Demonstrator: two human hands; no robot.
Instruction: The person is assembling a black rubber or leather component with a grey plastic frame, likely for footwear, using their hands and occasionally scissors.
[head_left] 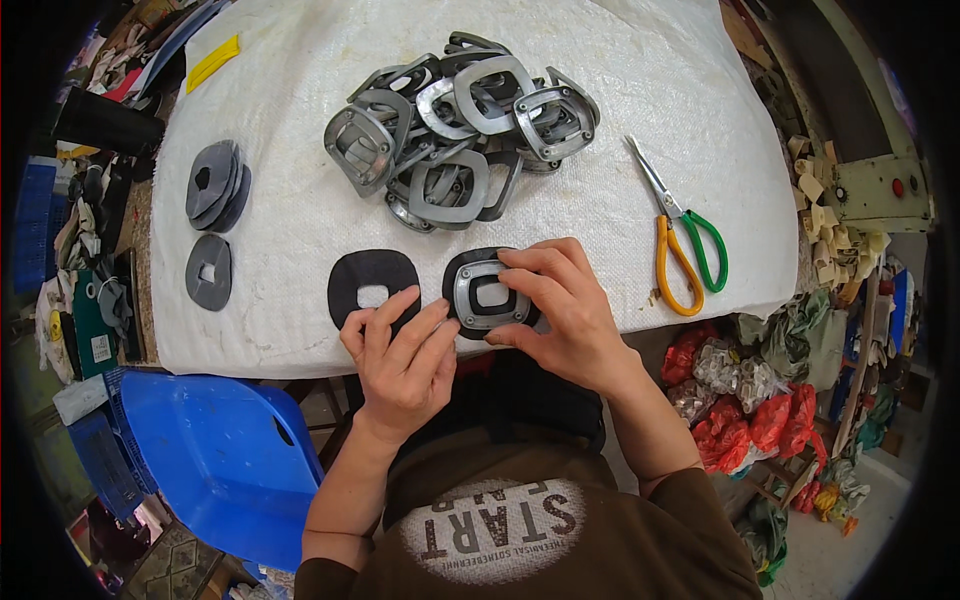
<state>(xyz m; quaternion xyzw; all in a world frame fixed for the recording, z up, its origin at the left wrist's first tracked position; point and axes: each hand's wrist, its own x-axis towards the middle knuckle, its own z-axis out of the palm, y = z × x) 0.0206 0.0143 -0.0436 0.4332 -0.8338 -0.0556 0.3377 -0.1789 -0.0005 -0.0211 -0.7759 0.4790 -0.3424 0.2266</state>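
My right hand (566, 305) grips a silver metal frame (462, 291) between thumb and fingers. The frame, a rounded square with a hole in its middle, lies on a black pad (449, 318) near the table's front edge. Left of it rests another black pad (345, 283), flat, with a square hole. My left hand (402, 372) has its fingers stretched out; some fingertips lie on this pad's lower right edge, others reach the left side of the framed one. Beyond both hands is a heap of similar grey metal frames (448, 192).
Scissors (663, 190) with one yellow and one green handle lie at the right. Grey pads (212, 262) sit at the left, some stacked, below a yellow strip (212, 62). A blue chair (215, 460) stands at the lower left; red bags (725, 435) are at the right.
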